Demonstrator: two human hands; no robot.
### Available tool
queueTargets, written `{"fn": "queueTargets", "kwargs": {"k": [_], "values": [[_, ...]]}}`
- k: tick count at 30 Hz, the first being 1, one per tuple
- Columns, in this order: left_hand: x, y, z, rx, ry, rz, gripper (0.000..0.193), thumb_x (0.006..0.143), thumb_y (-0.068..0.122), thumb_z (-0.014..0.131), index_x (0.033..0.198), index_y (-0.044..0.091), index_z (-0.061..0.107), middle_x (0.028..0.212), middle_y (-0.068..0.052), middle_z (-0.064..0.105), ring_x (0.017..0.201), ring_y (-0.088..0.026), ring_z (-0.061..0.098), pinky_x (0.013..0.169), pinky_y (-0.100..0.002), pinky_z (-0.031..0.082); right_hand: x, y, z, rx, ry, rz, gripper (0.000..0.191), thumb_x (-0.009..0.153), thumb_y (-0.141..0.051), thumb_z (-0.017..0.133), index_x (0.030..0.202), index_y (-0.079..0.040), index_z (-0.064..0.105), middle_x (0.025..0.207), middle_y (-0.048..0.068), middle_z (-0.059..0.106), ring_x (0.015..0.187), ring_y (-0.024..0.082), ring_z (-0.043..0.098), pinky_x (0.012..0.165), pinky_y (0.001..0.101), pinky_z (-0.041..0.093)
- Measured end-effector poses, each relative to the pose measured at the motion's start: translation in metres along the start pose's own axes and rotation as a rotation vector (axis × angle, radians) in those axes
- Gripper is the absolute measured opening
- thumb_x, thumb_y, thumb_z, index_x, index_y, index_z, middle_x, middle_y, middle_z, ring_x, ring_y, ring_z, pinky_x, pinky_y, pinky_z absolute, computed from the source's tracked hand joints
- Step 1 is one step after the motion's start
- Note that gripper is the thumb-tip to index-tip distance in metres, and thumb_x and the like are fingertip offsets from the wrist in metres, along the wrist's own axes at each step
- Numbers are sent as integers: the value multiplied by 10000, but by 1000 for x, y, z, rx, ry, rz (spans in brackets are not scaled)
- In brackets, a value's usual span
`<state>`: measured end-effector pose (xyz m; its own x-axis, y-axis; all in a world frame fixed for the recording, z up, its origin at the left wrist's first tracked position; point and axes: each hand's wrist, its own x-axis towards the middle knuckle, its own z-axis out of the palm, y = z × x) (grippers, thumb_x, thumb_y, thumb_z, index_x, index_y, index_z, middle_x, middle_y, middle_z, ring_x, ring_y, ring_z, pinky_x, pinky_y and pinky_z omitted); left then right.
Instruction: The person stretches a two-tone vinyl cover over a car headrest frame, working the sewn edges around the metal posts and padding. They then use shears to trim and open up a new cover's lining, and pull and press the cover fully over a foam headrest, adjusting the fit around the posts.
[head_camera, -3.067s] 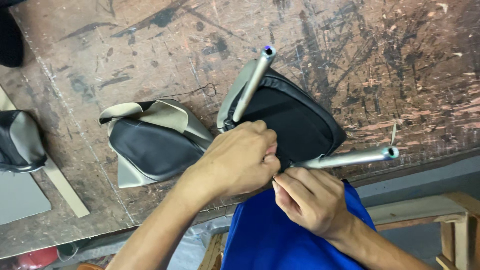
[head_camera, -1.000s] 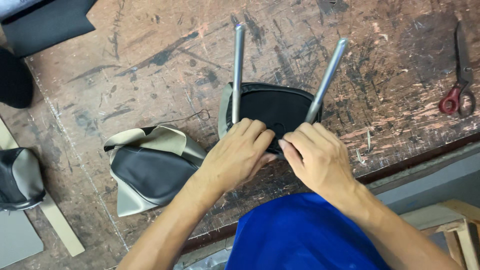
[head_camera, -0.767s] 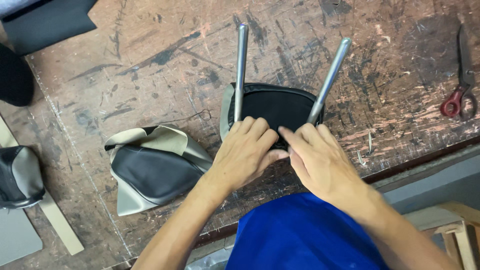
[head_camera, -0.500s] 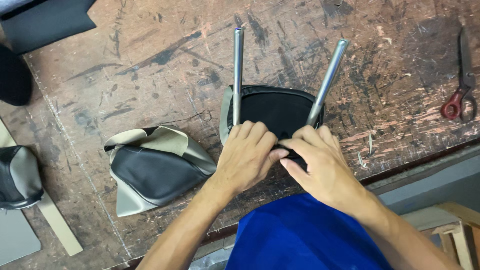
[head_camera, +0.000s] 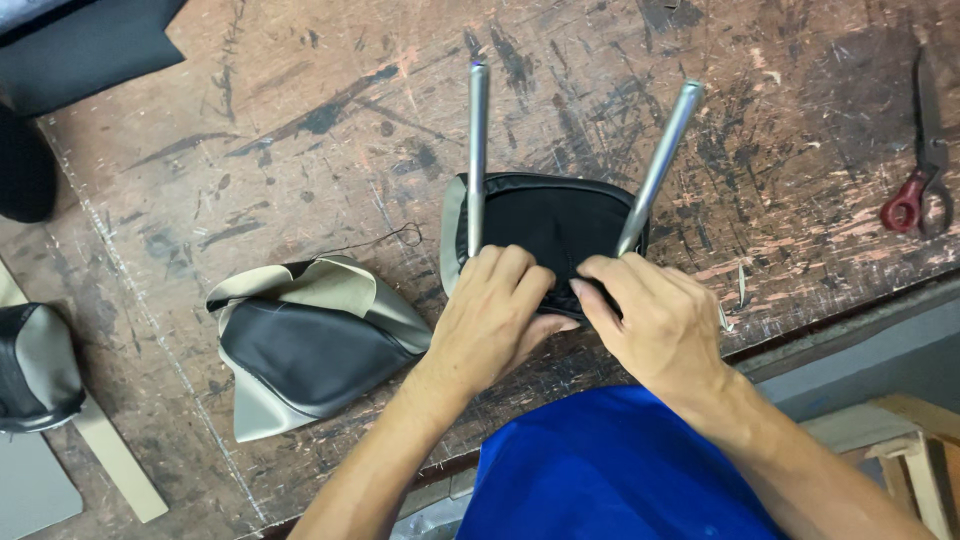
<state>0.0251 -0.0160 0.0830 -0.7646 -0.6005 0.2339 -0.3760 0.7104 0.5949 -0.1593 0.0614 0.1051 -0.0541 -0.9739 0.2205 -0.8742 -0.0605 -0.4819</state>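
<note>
A black headrest (head_camera: 560, 222) with a grey side panel stands on the worn wooden bench, its two metal posts (head_camera: 477, 150) pointing up and away from me. My left hand (head_camera: 495, 318) grips the near edge of its black cover by the left post. My right hand (head_camera: 655, 320) pinches the same edge beside the right post. The fingers of both hands curl over the cover's rim and nearly touch each other.
A loose black and beige headrest cover (head_camera: 300, 345) lies left of my hands. Red-handled scissors (head_camera: 918, 180) rest at the far right. Another headrest (head_camera: 35, 365) and a beige strip (head_camera: 110, 455) sit at the left edge, black fabric (head_camera: 80, 45) at the top left. The bench edge (head_camera: 830, 325) runs close to me.
The headrest has been turned so both posts point away from me instead of sideways. Over the last second my hands have only shifted slightly along its near edge.
</note>
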Motion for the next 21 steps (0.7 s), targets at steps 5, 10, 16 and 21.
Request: {"fn": "queueTargets", "kwargs": {"k": [5, 10, 16, 21], "values": [[-8, -3, 9, 46, 22, -24, 369, 813, 373, 789, 908, 70, 601, 904, -94, 487, 877, -311, 502, 770, -433, 409, -1, -6, -19, 5, -308, 159, 265, 967, -205, 662, 1210, -115, 717, 788, 120, 729, 653, 307, 698, 585, 419, 520], [-13, 1, 16, 61, 74, 2, 366, 843, 379, 787, 865, 73, 587, 879, -91, 478, 877, -304, 510, 779, -427, 417, 10, -6, -26, 233, -698, 407, 581, 857, -185, 675, 1426, -116, 578, 616, 140, 697, 574, 258, 681, 566, 386, 501], [-10, 2, 14, -2, 165, -79, 393, 805, 362, 813, 936, 50, 613, 929, -109, 536, 880, -317, 510, 779, -441, 449, 10, 0, -12, 809, -705, 703, 534, 881, -98, 638, 1411, -75, 578, 572, -35, 484, 531, 52, 420, 469, 278, 357], [-5, 1, 13, -46, 187, -105, 526, 778, 337, 815, 1155, 14, 640, 1057, -129, 557, 972, -336, 542, 848, -443, 474, 13, 8, -5, 713, -723, 632, 554, 873, -118, 656, 1419, -88, 573, 539, -22, 477, 504, 59, 410, 451, 285, 356]]}}
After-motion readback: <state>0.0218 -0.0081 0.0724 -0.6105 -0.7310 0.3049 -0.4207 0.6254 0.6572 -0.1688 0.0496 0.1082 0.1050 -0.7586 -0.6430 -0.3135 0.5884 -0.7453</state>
